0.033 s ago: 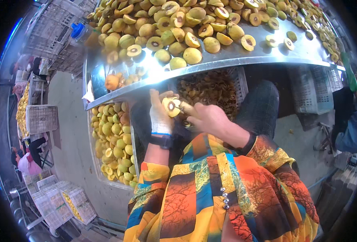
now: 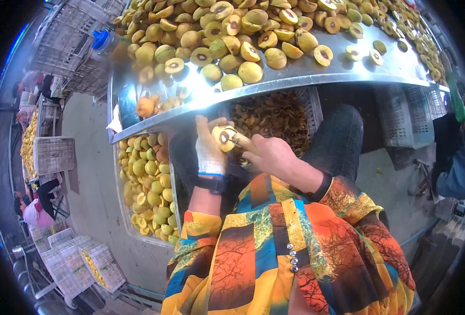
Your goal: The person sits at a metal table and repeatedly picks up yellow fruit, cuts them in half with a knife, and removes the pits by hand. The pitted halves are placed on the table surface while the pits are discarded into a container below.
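We hold a halved yellow fruit (image 2: 224,137), its dark pit hollow facing up, just below the edge of the steel table (image 2: 274,86) and above our lap. Our left hand (image 2: 210,152), in a white glove, closes around the fruit from the left. Our bare right hand (image 2: 269,155) is closed on what looks like a small tool whose tip touches the pit — we cannot make out the blade itself.

A slip looks like the main risk: the tip works close to the gloved fingers, and wet flesh could let the half twist out of our grip.

Directly beneath sits a crate of dark pits (image 2: 274,118), so a dropped half would land among the waste. The crate of whole yellow fruit (image 2: 145,184) stands at our left, and the table above is heaped with cut halves (image 2: 232,47) close to its edge — a nudge could roll one off.
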Demonstrator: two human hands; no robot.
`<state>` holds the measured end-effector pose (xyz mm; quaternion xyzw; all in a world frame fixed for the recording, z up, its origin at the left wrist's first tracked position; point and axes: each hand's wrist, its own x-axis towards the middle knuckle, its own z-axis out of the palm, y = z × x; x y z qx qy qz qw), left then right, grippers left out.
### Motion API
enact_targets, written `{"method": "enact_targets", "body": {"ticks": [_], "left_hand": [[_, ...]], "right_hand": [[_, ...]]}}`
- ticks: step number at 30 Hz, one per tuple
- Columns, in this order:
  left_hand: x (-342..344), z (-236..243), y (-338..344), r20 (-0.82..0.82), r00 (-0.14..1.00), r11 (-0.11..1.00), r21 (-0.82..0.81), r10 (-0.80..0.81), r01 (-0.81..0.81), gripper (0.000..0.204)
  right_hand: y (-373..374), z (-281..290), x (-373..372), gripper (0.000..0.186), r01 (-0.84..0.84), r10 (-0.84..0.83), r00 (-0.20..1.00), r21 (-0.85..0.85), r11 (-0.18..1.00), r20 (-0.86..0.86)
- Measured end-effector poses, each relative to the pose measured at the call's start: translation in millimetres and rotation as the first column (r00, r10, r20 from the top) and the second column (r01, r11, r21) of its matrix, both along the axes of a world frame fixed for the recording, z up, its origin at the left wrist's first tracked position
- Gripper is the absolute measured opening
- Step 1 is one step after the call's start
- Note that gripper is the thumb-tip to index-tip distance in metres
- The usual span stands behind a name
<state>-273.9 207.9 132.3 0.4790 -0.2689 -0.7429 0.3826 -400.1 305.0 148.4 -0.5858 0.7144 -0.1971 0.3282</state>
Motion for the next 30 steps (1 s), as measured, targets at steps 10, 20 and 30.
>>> {"method": "enact_targets", "body": {"ticks": [10, 20, 30], "left_hand": [[-15.2, -11.3, -0.9, -0.036, 0.997, 0.991, -0.113, 0.062, -0.065, 0.058], [-23.3, -2.6, -2.4, 0.105, 0.993, 0.951, -0.307, 0.052, -0.017, 0.06], [-15.4, 2.3, -23.1, 0.094, 0.978, 0.974, -0.113, -0.187, 0.197, 0.051]], "right_hand": [[-3.2, 5.6, 4.6, 0.034, 0.029, -0.031, 0.999, 0.095, 0.995, 0.014], [-3.9, 12.0, 10.9, 0.032, 0.079, -0.087, 0.995, 0.174, 0.982, 0.041], [-7.2, 10.1, 7.5, 0.033, 0.033, -0.062, 0.982, 0.157, 0.987, 0.179]]}}
